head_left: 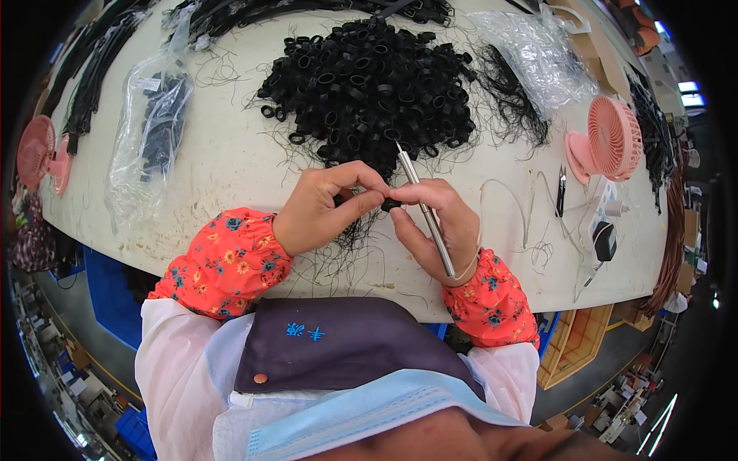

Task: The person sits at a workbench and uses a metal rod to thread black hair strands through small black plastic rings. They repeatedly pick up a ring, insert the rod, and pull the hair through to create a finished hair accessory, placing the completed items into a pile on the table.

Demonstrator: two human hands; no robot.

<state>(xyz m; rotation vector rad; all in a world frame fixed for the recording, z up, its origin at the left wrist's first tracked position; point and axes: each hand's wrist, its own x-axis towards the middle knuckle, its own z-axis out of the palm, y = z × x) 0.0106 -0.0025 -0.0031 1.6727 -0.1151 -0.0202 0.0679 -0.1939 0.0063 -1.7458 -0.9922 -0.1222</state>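
My left hand [327,203] is closed in a pinch, thumb and forefinger on a small black loop [391,205]. Meeting it from the other side, my right hand [446,219] grips the same loop with thumb and fingertips. A slim silver pen-shaped tool [434,230] with a thin pointed tip is also held in the right hand, tilted, its tip toward the far side. Just beyond both hands rises a large heap of black loops [369,84], like belt keepers. Loose black threads [352,234] lie below my fingers.
Clear plastic bags [146,146] with black pieces lie left; another plastic bag [538,58] lies far right beside a black thread tangle [511,96]. Pink fans stand at right [613,138] and left [37,150]. Black snips [561,190] and a cord lie right. Black straps [323,9] line the far edge.
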